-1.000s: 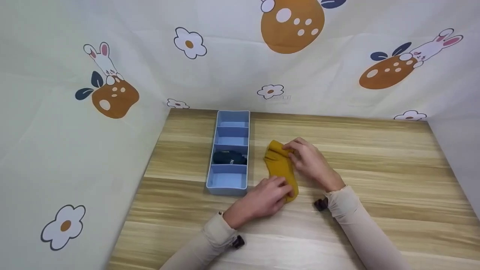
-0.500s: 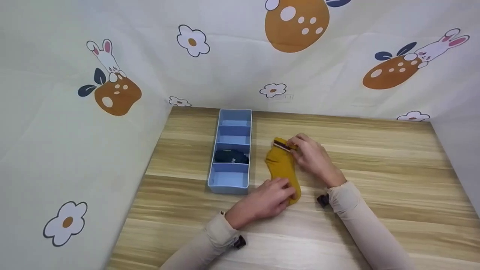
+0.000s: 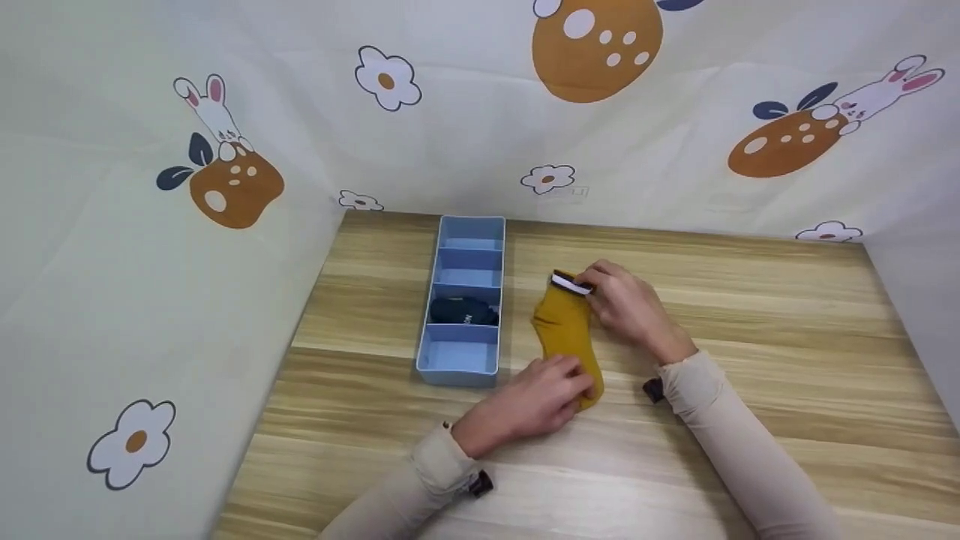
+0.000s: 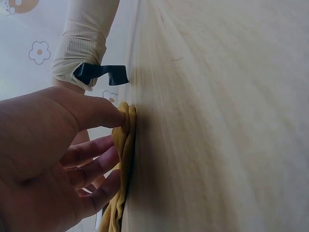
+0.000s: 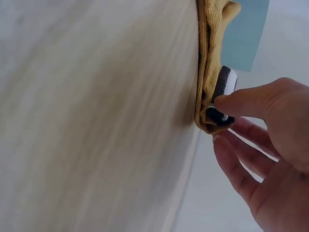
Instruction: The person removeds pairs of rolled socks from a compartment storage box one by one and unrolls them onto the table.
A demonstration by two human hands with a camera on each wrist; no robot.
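A mustard-yellow sock [image 3: 564, 326] lies flat on the wooden table, its black-and-white striped cuff [image 3: 571, 283] pointing away from me. My right hand [image 3: 630, 304] pinches the right side of the cuff between thumb and fingers; in the right wrist view the folded cuff [image 5: 225, 89] sits by the thumb tip. My left hand [image 3: 531, 397] rests its thumb and fingertips on the toe end. The left wrist view shows the sock's layers [image 4: 126, 140] under those fingertips, with a gap between thumb and fingers.
Left of the sock stands a light blue divided box [image 3: 459, 379]. One of its middle compartments holds a dark rolled item with white lettering [image 3: 463, 310]. Patterned cloth walls [image 3: 450, 150] enclose the table at the back and sides.
The sock's cuff has been turned over by my right hand, so its black-and-white stripe now shows. My right hand moved slightly away from me; my left stays at the toe.
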